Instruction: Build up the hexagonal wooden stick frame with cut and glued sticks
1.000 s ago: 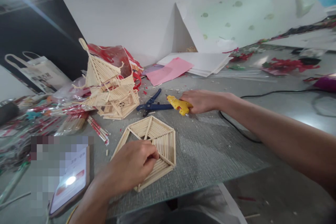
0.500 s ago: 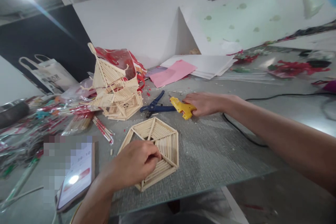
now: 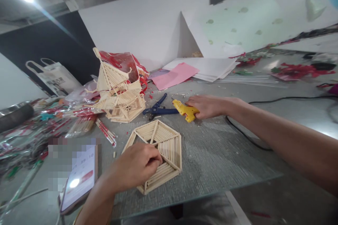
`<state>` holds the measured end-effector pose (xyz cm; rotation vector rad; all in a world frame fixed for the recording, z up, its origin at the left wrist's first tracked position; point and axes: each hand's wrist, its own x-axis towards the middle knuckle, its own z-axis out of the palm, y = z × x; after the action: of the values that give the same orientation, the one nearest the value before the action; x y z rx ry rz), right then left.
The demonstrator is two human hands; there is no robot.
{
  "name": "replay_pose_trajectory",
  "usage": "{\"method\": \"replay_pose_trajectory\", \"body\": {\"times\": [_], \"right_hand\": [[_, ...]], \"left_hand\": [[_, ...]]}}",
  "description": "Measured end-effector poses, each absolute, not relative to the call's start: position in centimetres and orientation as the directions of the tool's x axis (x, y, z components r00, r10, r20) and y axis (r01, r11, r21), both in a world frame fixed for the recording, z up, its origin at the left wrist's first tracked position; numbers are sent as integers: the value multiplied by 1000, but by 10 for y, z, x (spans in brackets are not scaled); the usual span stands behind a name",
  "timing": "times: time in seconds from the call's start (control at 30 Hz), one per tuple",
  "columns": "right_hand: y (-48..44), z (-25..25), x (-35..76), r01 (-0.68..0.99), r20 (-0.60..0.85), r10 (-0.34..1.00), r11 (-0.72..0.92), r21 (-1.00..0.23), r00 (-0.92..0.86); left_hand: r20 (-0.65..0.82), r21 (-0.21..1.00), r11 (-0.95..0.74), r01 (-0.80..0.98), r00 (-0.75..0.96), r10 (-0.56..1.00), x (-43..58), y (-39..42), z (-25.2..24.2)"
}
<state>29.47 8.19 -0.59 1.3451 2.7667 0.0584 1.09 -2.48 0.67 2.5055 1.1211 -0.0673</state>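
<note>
A flat hexagon of glued wooden sticks point(image 3: 165, 140) lies on the grey table near the front edge. My left hand point(image 3: 137, 165) rests on its near-left part with the fingers curled and pressed down on the sticks. Farther back, my right hand point(image 3: 206, 106) is closed around the handle of a yellow glue gun point(image 3: 185, 109) that lies on the table, its black cord point(image 3: 245, 133) trailing off to the right. Blue-handled pliers point(image 3: 158, 108) lie just left of the gun.
A stick-built house model point(image 3: 118, 91) stands at the back left beside a red bag point(image 3: 124, 61). Stick bundles and wrappers point(image 3: 79, 123) litter the left. A phone point(image 3: 79, 179) lies near my left forearm. Pink and white sheets point(image 3: 185, 72) lie behind.
Both hands have stayed in place; only the camera view has shifted slightly, moving everything a little to the right and down.
</note>
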Motion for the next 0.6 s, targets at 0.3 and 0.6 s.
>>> {"method": "replay_pose_trajectory", "body": {"times": [0.3, 0.6], "right_hand": [[82, -7, 295, 775, -37, 778, 628, 61, -627], [81, -5, 294, 781, -43, 783, 622, 57, -620]], "left_hand": [[-214, 333, -608, 721, 685, 696, 12, -25, 6], [-202, 356, -587, 727, 673, 711, 11, -24, 10]]}}
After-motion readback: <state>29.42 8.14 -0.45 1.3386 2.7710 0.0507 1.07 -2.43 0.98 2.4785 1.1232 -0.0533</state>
